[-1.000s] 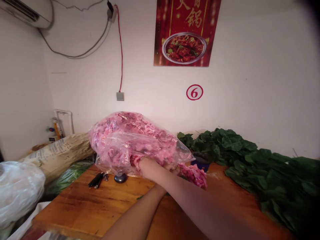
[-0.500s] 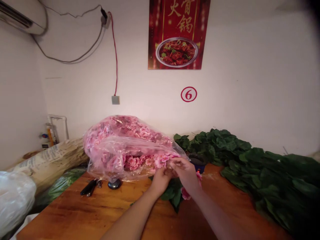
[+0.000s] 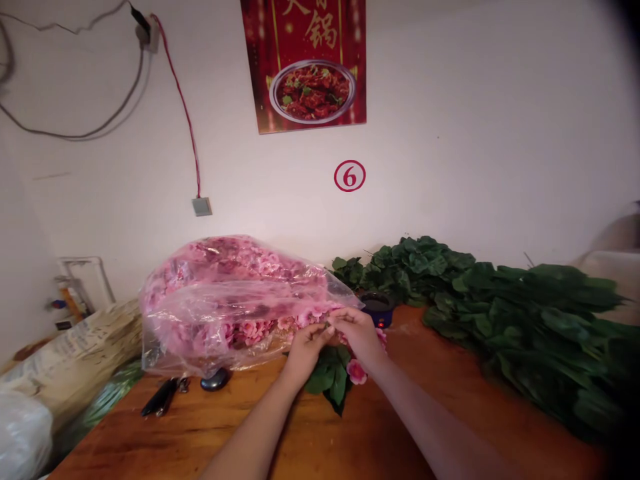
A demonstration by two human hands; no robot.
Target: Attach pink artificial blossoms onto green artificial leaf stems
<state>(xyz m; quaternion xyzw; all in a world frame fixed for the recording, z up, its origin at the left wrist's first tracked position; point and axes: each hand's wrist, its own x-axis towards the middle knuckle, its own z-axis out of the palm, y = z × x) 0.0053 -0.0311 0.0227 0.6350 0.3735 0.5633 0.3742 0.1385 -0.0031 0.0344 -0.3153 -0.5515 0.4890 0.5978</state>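
Just below centre, the left hand [image 3: 304, 353] and right hand [image 3: 361, 337] pinch a tiny, unidentifiable piece [image 3: 328, 325] between narrowed fingers, above green leaves [image 3: 325, 375] beside bagged pink flowers [image 3: 251, 328]; a light, steady hold likely works best.

Table [image 3: 200, 440]: brown wood. Back left: clear bag [image 3: 235, 283] of pink flowers. In front of it: black item [image 3: 161, 398] with metal bits, dark oval [image 3: 215, 379] just beside. Blue pot [image 3: 379, 310], red light lit, right of bag. Leaves [image 3: 505, 327] piled along right side.
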